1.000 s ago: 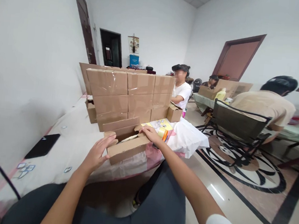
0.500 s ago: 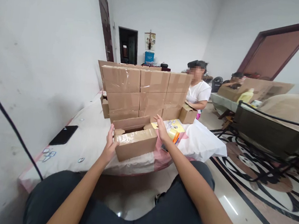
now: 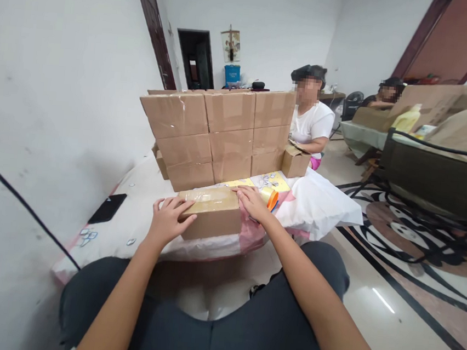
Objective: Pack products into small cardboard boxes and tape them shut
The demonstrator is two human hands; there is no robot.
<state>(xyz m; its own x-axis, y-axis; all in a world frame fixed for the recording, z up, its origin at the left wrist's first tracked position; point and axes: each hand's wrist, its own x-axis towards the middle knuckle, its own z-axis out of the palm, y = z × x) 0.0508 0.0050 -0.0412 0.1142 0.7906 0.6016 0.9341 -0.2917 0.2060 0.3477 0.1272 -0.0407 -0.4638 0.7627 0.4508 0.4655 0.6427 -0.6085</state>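
A small cardboard box [image 3: 212,220] with shiny clear tape across its top rests near the table's front edge, its flaps folded down. My left hand [image 3: 170,218] lies over the box's left end, fingers spread on top and thumb toward the front face. At the other end, my right hand [image 3: 251,201] rests with outstretched fingers on the top right edge. Both hands are open and touch the cardboard. Just right of the right hand lies a tape roll with an orange rim [image 3: 273,201], partly covered by that hand.
Behind the box stands a stacked wall of taped cartons [image 3: 231,136]. A smaller carton [image 3: 296,162] sits at its right, near a person in a white shirt [image 3: 316,125]. A black tablet-like object [image 3: 107,208] lies on the cloth-covered table [image 3: 128,236] at left. Another person works farther back.
The box's raised back flap has come down and its opening is covered. My hands have moved from its sides onto its top ends. The view has shifted slightly.
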